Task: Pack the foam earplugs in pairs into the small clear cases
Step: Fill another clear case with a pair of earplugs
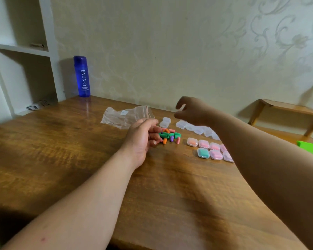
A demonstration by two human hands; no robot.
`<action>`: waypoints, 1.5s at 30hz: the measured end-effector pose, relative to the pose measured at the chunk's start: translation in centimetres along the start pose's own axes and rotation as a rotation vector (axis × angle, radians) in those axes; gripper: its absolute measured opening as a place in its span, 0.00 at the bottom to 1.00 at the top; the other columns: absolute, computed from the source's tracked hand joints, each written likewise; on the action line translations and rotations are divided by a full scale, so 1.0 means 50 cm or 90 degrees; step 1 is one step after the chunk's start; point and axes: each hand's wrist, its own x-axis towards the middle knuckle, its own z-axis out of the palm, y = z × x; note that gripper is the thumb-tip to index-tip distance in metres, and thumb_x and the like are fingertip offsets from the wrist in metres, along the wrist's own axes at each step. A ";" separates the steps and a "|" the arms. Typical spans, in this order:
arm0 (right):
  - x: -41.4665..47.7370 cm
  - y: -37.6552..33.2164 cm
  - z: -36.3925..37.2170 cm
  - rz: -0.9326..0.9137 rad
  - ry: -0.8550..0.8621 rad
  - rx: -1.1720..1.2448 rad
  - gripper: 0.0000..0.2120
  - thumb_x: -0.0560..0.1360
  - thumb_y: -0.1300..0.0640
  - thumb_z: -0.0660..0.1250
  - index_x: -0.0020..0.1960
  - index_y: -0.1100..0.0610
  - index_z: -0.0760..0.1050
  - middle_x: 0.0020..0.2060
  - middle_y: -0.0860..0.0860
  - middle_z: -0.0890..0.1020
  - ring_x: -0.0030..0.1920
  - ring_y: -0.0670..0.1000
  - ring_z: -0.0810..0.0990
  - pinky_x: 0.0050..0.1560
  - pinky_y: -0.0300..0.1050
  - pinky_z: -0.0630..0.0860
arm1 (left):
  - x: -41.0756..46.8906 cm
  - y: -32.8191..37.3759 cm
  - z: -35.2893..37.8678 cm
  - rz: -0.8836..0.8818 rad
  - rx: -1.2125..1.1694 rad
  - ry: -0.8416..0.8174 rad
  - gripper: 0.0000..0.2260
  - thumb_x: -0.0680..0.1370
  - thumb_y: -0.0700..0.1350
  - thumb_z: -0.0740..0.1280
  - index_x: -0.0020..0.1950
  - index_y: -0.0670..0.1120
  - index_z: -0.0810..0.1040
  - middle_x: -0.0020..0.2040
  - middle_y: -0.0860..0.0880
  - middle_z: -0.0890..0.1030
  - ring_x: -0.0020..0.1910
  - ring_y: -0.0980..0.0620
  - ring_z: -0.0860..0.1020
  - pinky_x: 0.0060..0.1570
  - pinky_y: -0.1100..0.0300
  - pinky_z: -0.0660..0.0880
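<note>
Wooden table, filled clear cases, loose earplugs

Both bare forearms reach forward; the left hand lies low, palm turned inward, fingers loosely curled, nothing seen in its grip; the right hand is raised higher, wrist bent, fingers hooked downward, seemingly empty.

One readable text is found: on the tall translucent blue plastic bottle, stood at the far left of the brown wooden table, the white capitals "ENONE" are printed sideways down its body. Smaller white lines are printed beneath that word, but they are too small to be read. No other lettering can be made out.
</note>
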 end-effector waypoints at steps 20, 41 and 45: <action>-0.233 -0.021 0.119 0.107 0.036 0.619 0.16 0.80 0.43 0.73 0.57 0.55 0.80 0.48 0.53 0.87 0.42 0.49 0.84 0.46 0.49 0.78 | -0.068 -0.025 0.005 0.094 0.285 -0.217 0.17 0.87 0.42 0.65 0.70 0.62 0.80 0.55 0.41 0.87 0.50 0.45 0.86 0.50 0.54 0.83; -0.233 -0.008 0.117 0.108 -0.034 0.709 0.16 0.82 0.44 0.71 0.57 0.58 0.80 0.43 0.49 0.88 0.44 0.52 0.83 0.49 0.51 0.77 | -0.082 -0.021 0.011 0.097 0.259 -0.201 0.13 0.86 0.46 0.67 0.59 0.66 0.83 0.51 0.44 0.86 0.48 0.49 0.83 0.45 0.57 0.79; -0.234 -0.011 0.121 0.100 -0.037 0.700 0.17 0.82 0.45 0.71 0.58 0.59 0.80 0.44 0.50 0.87 0.43 0.51 0.83 0.48 0.50 0.77 | -0.082 -0.020 0.005 0.095 0.274 -0.195 0.12 0.86 0.45 0.67 0.62 0.62 0.83 0.55 0.47 0.85 0.48 0.49 0.82 0.45 0.56 0.79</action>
